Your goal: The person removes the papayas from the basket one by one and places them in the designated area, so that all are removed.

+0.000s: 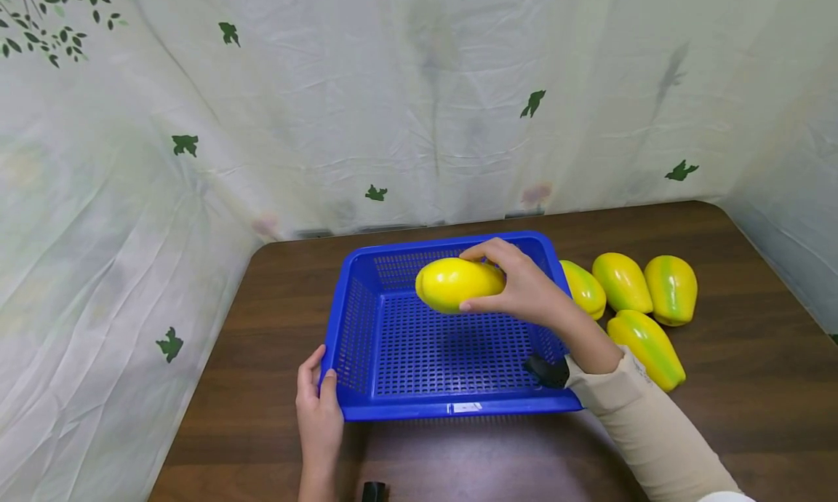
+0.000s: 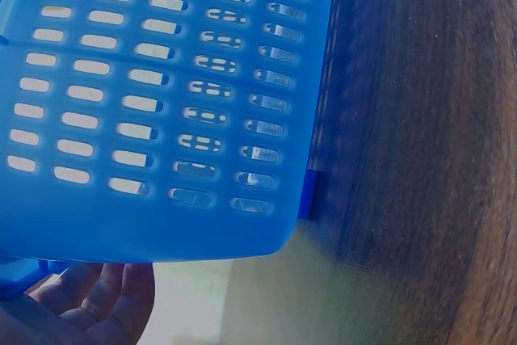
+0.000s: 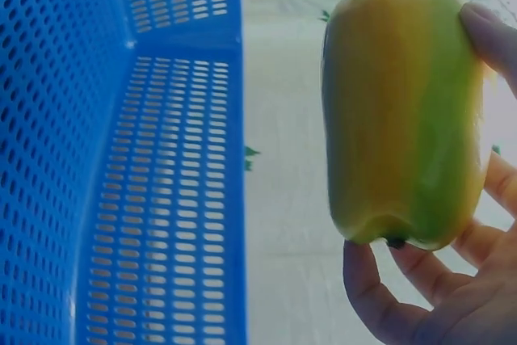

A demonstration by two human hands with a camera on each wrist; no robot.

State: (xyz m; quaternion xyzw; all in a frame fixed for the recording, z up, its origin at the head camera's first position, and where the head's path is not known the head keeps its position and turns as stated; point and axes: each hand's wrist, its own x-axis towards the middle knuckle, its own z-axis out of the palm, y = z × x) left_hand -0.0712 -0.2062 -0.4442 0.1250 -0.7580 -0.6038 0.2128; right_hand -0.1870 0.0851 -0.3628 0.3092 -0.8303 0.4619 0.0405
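My right hand holds a glossy yellow papaya above the inside of a blue plastic basket. Thumb and fingers pinch it near one end. Seen from the right wrist, the papaya also has a green stripe and a dark stem spot, and the fingertips lie against it. At the basket's left side, my left hand grips the rim. In the left wrist view, the curled fingers show beside the rim, below the slotted wall. Inside, the visible basket floor bears no fruit.
Several more yellow-green papayas lie right of the basket, the nearest papaya beside my right sleeve. A small black object is at the bottom edge. Behind the brown wooden table hangs a pale curtain with green leaf shapes.
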